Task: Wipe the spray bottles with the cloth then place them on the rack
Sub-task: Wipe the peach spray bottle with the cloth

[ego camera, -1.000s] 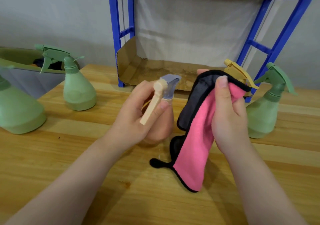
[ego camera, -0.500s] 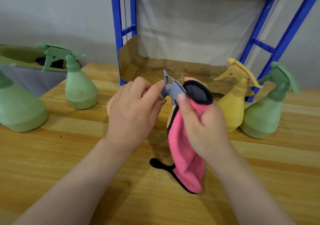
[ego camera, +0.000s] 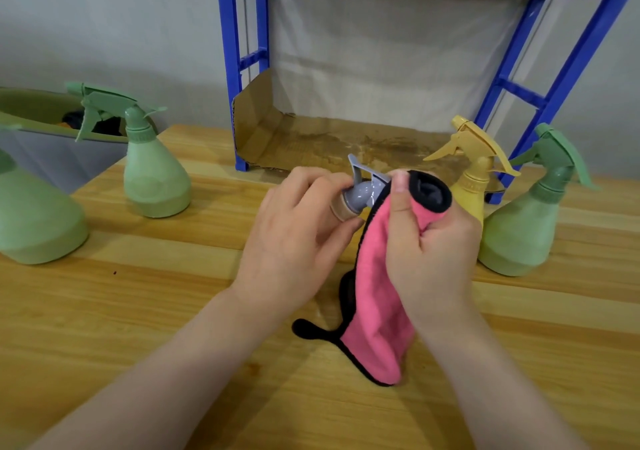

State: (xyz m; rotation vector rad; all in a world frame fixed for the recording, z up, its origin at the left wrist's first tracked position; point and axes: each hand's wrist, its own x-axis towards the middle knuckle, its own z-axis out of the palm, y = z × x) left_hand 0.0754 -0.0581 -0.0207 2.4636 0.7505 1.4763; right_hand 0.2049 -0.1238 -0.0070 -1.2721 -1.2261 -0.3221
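My left hand (ego camera: 294,238) grips a peach spray bottle with a grey spray head (ego camera: 362,190); its body is hidden under my fingers. My right hand (ego camera: 429,245) holds a pink cloth with black trim (ego camera: 377,297) bunched around the grey head's nozzle. The cloth's lower end trails onto the wooden table (ego camera: 138,311). A yellow spray bottle (ego camera: 472,179) and a green spray bottle (ego camera: 519,228) stand at the right. Two more green bottles stand at the left, one (ego camera: 152,169) upright by the bin, one (ego camera: 34,217) cut off by the frame edge.
A blue metal rack (ego camera: 232,68) stands at the back, its bottom shelf lined with brown cardboard (ego camera: 329,141). A green-rimmed grey bin (ego camera: 38,127) sits at the far left behind the green bottles.
My left hand turned the peach bottle so its grey head points right. My right hand brought the cloth from beside the bottle onto the spray head.
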